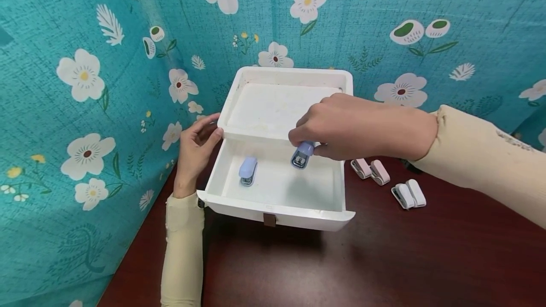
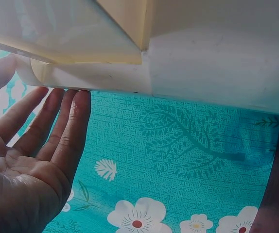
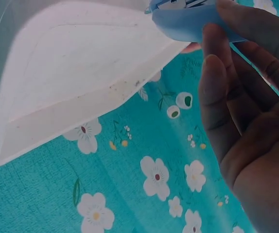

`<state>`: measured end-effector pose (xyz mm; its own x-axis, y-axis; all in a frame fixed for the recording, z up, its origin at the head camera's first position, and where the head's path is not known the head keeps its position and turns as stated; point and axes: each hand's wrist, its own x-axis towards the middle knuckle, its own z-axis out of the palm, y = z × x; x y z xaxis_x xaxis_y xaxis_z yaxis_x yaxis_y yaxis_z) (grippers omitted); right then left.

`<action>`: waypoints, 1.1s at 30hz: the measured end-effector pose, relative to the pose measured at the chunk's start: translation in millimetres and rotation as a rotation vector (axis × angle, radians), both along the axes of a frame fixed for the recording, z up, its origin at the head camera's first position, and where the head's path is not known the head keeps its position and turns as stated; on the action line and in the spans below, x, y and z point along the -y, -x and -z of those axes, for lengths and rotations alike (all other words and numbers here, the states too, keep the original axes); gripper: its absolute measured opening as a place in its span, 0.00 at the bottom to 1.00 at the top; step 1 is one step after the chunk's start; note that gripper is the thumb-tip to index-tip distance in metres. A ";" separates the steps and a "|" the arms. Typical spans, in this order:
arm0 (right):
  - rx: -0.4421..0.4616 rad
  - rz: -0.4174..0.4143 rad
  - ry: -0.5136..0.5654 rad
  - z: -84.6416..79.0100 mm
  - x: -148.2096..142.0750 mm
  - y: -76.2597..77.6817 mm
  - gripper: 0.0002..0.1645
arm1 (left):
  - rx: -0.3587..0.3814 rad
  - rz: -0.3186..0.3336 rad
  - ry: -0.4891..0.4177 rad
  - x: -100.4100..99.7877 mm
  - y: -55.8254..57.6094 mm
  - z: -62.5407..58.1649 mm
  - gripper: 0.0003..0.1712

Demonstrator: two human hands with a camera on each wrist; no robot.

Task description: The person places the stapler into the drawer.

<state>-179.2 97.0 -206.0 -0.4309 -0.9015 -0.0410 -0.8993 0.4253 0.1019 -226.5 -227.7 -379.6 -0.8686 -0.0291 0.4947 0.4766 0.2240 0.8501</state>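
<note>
A white box [image 1: 241,76] with a shallow tray top has its drawer [image 1: 273,205] pulled out. My left hand [image 1: 197,148] rests against the box's left side. In the left wrist view, the left fingers [image 2: 64,126] are nearly straight, with their tips touching the white side. With fingertips and thumb, my right hand [image 1: 337,124] pinches a small lilac stapler [image 1: 303,155] above the drawer's right half. The right wrist view shows this stapler [image 3: 188,24], bluish there, partly cut off at the top. Another lilac stapler [image 1: 248,171] stands inside the drawer on the left.
Two pink staplers [image 1: 370,170] and two white staplers [image 1: 408,194] lie on the dark red table [image 1: 384,259] right of the box. A brown pull tab [image 1: 269,220] is on the drawer front. Teal floral cloth [image 1: 141,84] hangs behind and to the left.
</note>
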 end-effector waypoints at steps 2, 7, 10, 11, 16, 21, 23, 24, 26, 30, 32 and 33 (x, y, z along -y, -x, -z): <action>-0.023 -0.017 -0.009 1.3 3.1 0.1 0.11 | -0.003 0.001 -0.001 -0.5 -0.3 -0.5 0.23; -0.057 -0.051 -0.011 5.0 8.0 -0.1 0.11 | -0.006 0.000 -0.002 -1.4 -1.3 -1.6 0.22; -0.055 -0.063 -0.025 7.9 10.7 0.0 0.11 | 0.000 0.000 0.000 -1.6 -1.3 -1.5 0.23; -0.053 -0.069 -0.033 9.2 11.8 -0.1 0.11 | 0.001 0.000 0.001 -1.6 -1.3 -1.5 0.23; -0.048 -0.085 -0.081 19.2 18.7 -0.3 0.11 | 0.006 -0.002 0.003 -1.2 -1.2 -1.5 0.22; -0.039 -0.080 -0.151 31.1 23.3 1.3 0.15 | 0.006 0.000 0.002 -1.1 -0.7 -1.6 0.22; -0.041 -0.082 -0.170 35.5 24.1 2.8 0.16 | 0.005 0.000 0.001 -1.2 -0.5 -1.6 0.22; -0.043 -0.083 -0.178 37.3 24.3 3.5 0.17 | 0.004 0.001 0.001 -1.2 -0.3 -1.5 0.22; -0.053 -0.089 -0.191 40.7 24.6 5.4 0.17 | 0.004 0.001 0.000 -1.3 0.1 -1.3 0.23; -0.069 -0.104 -0.213 47.8 25.1 9.4 0.18 | 0.010 -0.001 0.004 -1.1 0.3 -0.9 0.23; -0.074 -0.112 -0.226 52.3 25.5 11.3 0.19 | 0.012 -0.003 0.004 -0.8 0.4 -0.7 0.23; -0.079 -0.118 -0.232 54.7 25.6 12.1 0.20 | 0.012 -0.004 0.006 -0.7 0.3 -0.6 0.23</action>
